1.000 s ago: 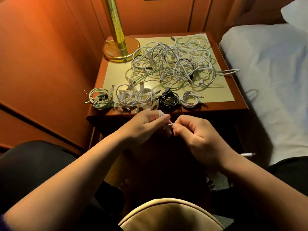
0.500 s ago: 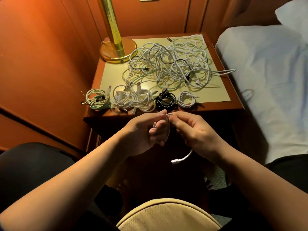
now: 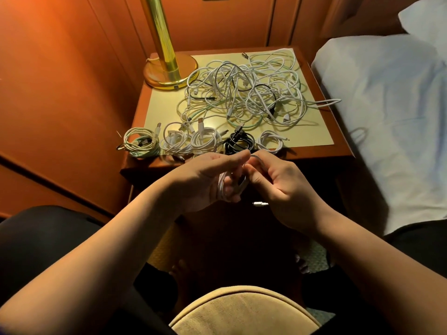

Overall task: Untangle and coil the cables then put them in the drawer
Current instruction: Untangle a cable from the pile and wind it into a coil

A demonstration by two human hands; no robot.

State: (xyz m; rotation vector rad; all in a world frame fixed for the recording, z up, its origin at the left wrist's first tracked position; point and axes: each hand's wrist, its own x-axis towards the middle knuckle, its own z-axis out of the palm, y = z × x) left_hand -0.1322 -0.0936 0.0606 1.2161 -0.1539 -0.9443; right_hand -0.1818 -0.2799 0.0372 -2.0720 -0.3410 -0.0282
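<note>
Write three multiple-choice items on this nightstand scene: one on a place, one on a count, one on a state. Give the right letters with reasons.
1. Where does the brass lamp base stand on the nightstand?
A. back left corner
B. front right corner
C. front edge, middle

2. How many coiled cables lie in the front row, from the leftmost coil to the rightmost coil?
A. two
B. five
C. nine

3. What is the state of the white cable in the hands?
A. lying flat on the bed
B. stretched straight between the hands
C. looped in the left hand, with the right hand pinching it

Answers: 1 A, the base sits at the far left by the wall. 2 B, four white coils and one black coil. 3 C, loops hang from the left fingers and the plug dangles below.
</note>
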